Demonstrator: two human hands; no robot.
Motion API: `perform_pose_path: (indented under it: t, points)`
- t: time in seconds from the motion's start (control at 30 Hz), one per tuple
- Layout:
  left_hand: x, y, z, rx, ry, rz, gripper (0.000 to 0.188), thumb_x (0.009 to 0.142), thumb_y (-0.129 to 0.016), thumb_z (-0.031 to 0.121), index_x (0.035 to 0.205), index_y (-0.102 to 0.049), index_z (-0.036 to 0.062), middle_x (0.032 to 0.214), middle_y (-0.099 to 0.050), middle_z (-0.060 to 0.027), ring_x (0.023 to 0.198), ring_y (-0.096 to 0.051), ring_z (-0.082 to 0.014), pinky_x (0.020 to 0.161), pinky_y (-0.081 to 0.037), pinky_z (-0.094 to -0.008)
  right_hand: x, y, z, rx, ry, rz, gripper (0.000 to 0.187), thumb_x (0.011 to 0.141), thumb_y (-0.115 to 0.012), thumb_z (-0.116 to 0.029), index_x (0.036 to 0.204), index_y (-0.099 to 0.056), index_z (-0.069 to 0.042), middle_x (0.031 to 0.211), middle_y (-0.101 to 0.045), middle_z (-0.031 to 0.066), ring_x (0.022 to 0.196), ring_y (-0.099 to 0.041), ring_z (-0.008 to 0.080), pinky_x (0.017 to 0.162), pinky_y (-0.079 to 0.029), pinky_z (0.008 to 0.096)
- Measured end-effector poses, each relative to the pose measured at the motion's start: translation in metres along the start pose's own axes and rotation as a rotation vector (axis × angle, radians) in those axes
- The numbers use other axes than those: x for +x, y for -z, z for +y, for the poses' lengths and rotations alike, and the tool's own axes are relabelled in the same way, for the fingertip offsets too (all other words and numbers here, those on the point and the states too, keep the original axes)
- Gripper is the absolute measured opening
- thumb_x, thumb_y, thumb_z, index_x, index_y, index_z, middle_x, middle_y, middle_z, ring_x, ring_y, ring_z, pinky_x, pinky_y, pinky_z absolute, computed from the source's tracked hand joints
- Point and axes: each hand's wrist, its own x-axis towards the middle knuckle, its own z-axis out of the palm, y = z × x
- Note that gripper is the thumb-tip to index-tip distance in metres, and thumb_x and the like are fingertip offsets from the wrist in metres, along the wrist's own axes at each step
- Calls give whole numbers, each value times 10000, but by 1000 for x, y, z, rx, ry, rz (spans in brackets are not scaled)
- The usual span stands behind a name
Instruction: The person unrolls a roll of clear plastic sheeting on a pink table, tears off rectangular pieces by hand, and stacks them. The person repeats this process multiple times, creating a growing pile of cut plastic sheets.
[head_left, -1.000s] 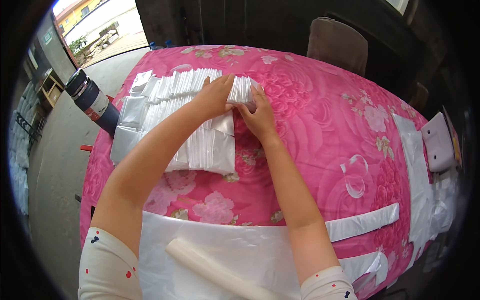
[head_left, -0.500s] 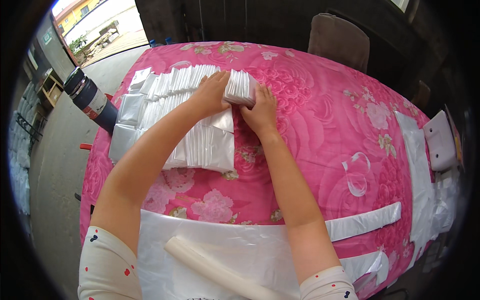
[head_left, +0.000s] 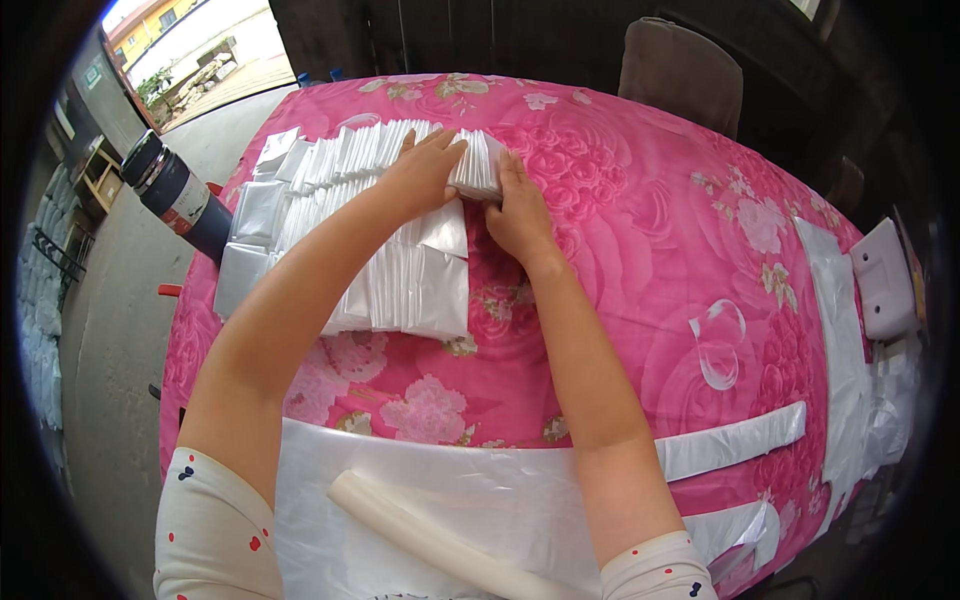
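Observation:
Rows of folded clear plastic bags (head_left: 365, 285) stand packed on edge at the far left of the table, with flat folded ones along their left side. At the right end of the back row, a bundle of folded plastic bags (head_left: 478, 165) is held between my two hands. My left hand (head_left: 425, 178) grips its left side from above, its fingers over the top edges of the row. Against the bundle's right end, my right hand (head_left: 521, 215) presses with its fingers up the side and its thumb low at the front.
A pink flowered cloth (head_left: 620, 300) covers the table. A dark flask (head_left: 180, 195) stands at the left edge. Near me lie plastic sheeting (head_left: 310, 500) and a pale roll (head_left: 430, 535). Clear loops (head_left: 720, 345), a folded plastic strip (head_left: 735, 440) and a white container (head_left: 882, 280) are at right.
Both hands have moved slightly with the bundle, bringing it leftward and back against the end of the back row. My right hand's fingers now lie closer along its end.

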Motion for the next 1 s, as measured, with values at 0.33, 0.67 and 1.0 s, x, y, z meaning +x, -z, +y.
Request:
perform_pose_path:
  t: [0.33,0.67,1.0]
  points:
    - [-80,69,4,-80,3,54,678,752,-676,183,1325,-353,20,1396,-329,-191,1310,-293,-319,1074,-195,-507,-14,17,3,178,-91,50,799,652,-563,-74,1378,-245,23,1419,-232,260,1341,-192,358,1102,-186,377]
    - [-299,124,55,-270,26,66,680,730,-692,186,1303,-373,9,1384,-335,-189,1294,-302,-333,1050,-228,-498,-181,134,-87,247,-53,-308,477,745,-608,-137,1198,-516,-17,1268,-487,161,1194,-433,282,1000,-334,367]
    - [-458,83,147,-388,216,-46,649,773,-637,261,1304,-371,-2,1396,-321,-185,1304,-290,-331,1061,-213,-483,-411,214,-197,-143,-11,-443,568,760,-658,-167,1275,-456,-38,1132,-534,153,1000,-507,320,846,-430,374]
